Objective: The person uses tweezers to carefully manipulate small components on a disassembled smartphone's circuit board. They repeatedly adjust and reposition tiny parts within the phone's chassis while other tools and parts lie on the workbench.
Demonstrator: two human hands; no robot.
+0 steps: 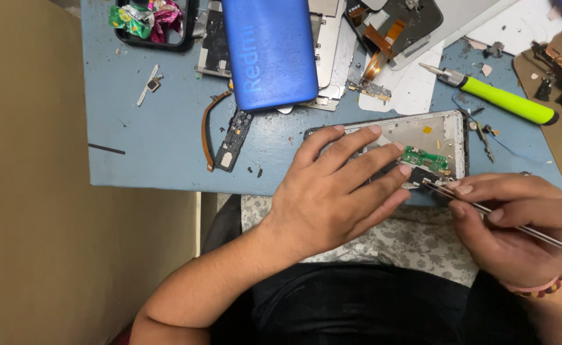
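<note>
My left hand [338, 185] lies flat, fingers spread, on an opened phone frame [450, 131] at the near edge of the blue table [153, 137]. A small green circuit board [421, 158] sits at the frame's lower end, just past my fingertips. My right hand [517, 220] pinches thin metal tweezers [479, 206], whose tip touches a small dark part beside the green board. A beaded band circles my right wrist.
A blue phone back cover [269, 51] lies at the table's far middle over metal frames. A yellow-green screwdriver [505, 99] is at right. A black tray with crumpled wrappers [150, 19], a flex cable and small board [233, 137], and other phone parts lie around.
</note>
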